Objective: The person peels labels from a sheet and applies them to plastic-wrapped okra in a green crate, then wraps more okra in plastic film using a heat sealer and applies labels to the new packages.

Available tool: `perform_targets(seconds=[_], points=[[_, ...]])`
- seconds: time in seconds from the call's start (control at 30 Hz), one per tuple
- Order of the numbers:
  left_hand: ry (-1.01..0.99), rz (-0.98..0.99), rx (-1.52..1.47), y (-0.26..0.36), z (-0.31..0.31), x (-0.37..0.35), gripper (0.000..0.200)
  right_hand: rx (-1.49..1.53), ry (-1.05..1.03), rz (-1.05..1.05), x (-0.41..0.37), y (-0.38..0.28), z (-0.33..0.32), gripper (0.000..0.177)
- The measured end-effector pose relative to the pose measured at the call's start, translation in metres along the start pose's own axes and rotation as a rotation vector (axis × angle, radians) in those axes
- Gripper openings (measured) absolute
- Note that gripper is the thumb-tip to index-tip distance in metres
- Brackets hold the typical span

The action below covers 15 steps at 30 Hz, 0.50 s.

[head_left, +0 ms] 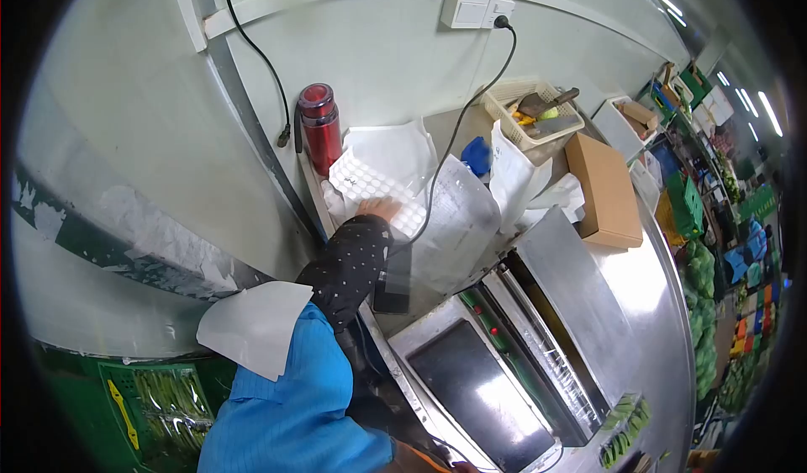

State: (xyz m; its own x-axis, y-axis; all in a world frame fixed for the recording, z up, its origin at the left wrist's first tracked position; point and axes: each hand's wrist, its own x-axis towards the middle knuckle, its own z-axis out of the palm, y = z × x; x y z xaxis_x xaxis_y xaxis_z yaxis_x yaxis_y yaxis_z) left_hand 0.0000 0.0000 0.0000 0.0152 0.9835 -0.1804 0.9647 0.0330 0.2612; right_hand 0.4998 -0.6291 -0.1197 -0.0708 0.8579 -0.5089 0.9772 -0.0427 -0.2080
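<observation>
My left hand point(380, 209), in a black sleeve with white dots, rests on a white sheet of round stickers point(370, 183). Its fingers are blurred, so their grip is unclear. Beside the sheet stand a red flask point(320, 132) and crumpled white paper point(395, 143). A dark phone-like object point(392, 292) lies below the wrist. At the bottom edge only a small part of my right hand point(464, 467) shows; its fingers are hidden.
A black cable point(458, 128) hangs across the worktop. Further right are a wrapping machine point(479, 389), a cardboard box point(601, 191), a cream basket point(538, 141) holding a knife, and packed green vegetables point(625, 431). A green crate point(55, 397) sits lower left.
</observation>
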Motion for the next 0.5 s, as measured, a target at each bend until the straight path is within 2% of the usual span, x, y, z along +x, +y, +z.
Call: perform_targets(seconds=[0.07, 0.1, 0.17, 0.2, 0.23, 0.27, 0.3, 0.33, 0.37, 0.43, 0.47, 0.5], points=[[-0.052, 0.046, 0.005, 0.001, -0.005, -0.021, 0.052, 0.368, -0.043, 0.108, 0.019, -0.086, -0.173, 0.051], [0.061, 0.067, 0.034, 0.010, -0.043, 0.019, 0.052, 0.477, 0.000, 0.106, 0.057, -0.119, -0.231, 0.050], [0.162, -0.034, 0.061, 0.027, -0.060, -0.013, 0.050, 0.625, -0.025, 0.136, 0.047, -0.170, -0.326, 0.050], [0.554, 0.036, 0.030, 0.028, -0.044, -0.027, 0.042, 0.620, -0.040, 0.138, 0.038, -0.179, -0.348, 0.050], [0.561, 0.034, 0.034, 0.037, -0.057, -0.040, 0.042, 0.775, -0.125, 0.269, 0.035, -0.187, -0.361, 0.049], [0.762, 0.067, -0.094, 0.056, -0.083, -0.059, 0.038, 0.932, -0.210, 0.400, 0.031, -0.191, -0.370, 0.048], [0.964, 0.108, -0.223, 0.077, -0.111, -0.078, 0.035, 0.659, -0.091, 0.024, 0.027, -0.185, -0.380, 0.047], [1.072, 0.127, -0.381, 0.098, -0.132, -0.101, 0.028, 0.721, -0.043, 0.035, 0.028, -0.164, -0.348, 0.047], [0.878, -0.033, -0.710, 0.122, -0.150, -0.128, 0.018, 0.784, 0.010, 0.047, 0.034, -0.145, -0.315, 0.048], [0.844, 0.238, -1.372, 0.157, -0.171, -0.163, 0.019, 0.922, -0.045, 0.003, 0.039, -0.133, -0.323, 0.030], [0.833, 0.259, -1.378, 0.173, -0.186, -0.185, 0.019, 0.931, -0.025, 0.009, 0.044, -0.127, -0.328, 0.030], [0.536, 0.286, -1.547, 0.188, -0.199, -0.210, 0.021, 1.023, 0.097, -0.032, 0.052, -0.119, -0.334, 0.023]])
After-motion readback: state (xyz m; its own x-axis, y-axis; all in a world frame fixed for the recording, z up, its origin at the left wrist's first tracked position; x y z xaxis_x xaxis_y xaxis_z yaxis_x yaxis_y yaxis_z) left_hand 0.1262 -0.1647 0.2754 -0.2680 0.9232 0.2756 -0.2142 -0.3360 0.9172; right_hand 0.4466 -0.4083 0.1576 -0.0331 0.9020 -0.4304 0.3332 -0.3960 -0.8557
